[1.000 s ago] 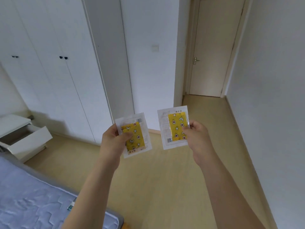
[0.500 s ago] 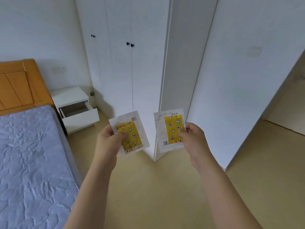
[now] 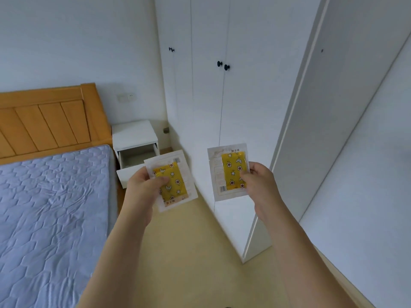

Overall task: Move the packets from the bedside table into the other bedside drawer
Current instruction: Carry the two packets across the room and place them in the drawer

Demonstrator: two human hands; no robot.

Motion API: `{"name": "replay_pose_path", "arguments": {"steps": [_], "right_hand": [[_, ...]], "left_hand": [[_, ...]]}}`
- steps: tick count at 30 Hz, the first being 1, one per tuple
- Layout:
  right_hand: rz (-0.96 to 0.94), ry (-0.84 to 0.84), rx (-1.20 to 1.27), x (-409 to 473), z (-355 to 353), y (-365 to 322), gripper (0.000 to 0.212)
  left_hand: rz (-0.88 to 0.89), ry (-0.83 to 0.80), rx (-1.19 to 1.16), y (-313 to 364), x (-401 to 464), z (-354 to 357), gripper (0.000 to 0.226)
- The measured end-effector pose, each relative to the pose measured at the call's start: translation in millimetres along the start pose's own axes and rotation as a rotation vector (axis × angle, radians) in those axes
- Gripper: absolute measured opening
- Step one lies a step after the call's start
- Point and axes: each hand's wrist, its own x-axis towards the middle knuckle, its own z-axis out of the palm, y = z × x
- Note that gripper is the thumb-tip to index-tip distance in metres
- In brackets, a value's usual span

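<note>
The person holds up two packets in the air. The left hand (image 3: pixel 144 190) pinches one packet (image 3: pixel 172 181) with its thumb on the yellow front. The right hand (image 3: pixel 259 183) pinches the other packet (image 3: pixel 229 172) by its right edge. The two packets are apart, side by side. Just behind the left hand stands a white bedside table (image 3: pixel 133 134) with its drawer (image 3: pixel 135 161) pulled open. A bed (image 3: pixel 51 207) lies to the left of the left hand.

Two packets, clear-edged w/ yellow star/moon inserts. I pinch left packet (image 3: pixel 172 182) tilted, in front of the drawer; right packet (image 3: pixel 229 171) near upright. Bedside drawer (image 3: pixel 133 162) white, pulled open, beside the bed.
</note>
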Motion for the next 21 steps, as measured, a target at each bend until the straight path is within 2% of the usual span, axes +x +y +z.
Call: {"name": "replay_pose_path", "arguments": {"steps": [8,16,21], "right_hand": [[-0.051,-0.137,0.027,211.4,62.2,-49.0,0.026],[-0.034,-0.338,-0.038,355.1,187.9,-42.3,0.02],[-0.031,-0.375,-0.089,445.0,275.3,-30.0,0.024]], "left_hand": [[0.162,0.143,0.051,71.3,169.5,52.7,0.029],[0.124,0.394,0.026,70.4,307.7,5.3,0.034],[0.117,0.412,0.056,72.1,424.0,-18.9,0.029]]}}
